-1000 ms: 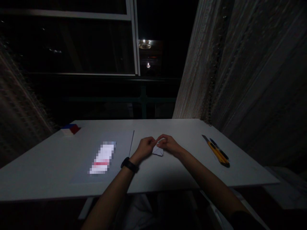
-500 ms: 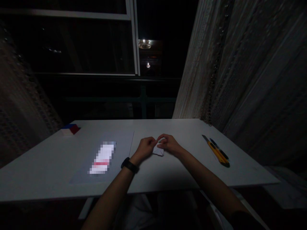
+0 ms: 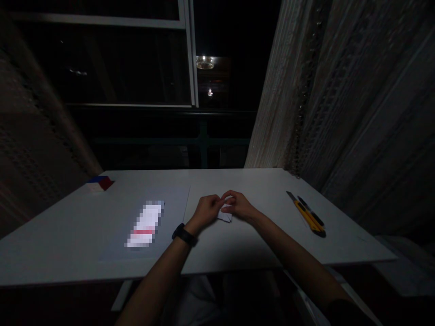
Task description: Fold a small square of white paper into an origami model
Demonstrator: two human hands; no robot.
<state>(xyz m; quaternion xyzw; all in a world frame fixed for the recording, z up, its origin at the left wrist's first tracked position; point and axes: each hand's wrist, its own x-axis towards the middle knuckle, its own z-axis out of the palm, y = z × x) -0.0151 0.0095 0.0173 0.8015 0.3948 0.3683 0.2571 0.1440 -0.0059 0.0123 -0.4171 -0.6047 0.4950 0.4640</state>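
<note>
A small piece of folded white paper (image 3: pixel 224 217) is at the middle of the white table, between my two hands. My left hand (image 3: pixel 206 211) pinches its left and upper part, with the fingertips close together. On the other side, my right hand (image 3: pixel 239 206) has its thumb and curled fingers closed on the paper's upper right. The fingertips of both hands meet near the top of the paper and hide part of it. A dark band is on my left wrist.
A lit, pixelated phone screen (image 3: pixel 145 225) lies on a large pale sheet (image 3: pixel 176 213) at left. Beyond it sits a blue, red and white cube (image 3: pixel 99 183). On the right are a yellow utility knife (image 3: pixel 307 216) and a dark pen (image 3: pixel 310 211). Curtains (image 3: pixel 272 113) hang behind the table (image 3: pixel 258 181).
My right hand's thumb and fingers have shifted slightly over the paper, covering a little more of it. My left hand stays almost in place.
</note>
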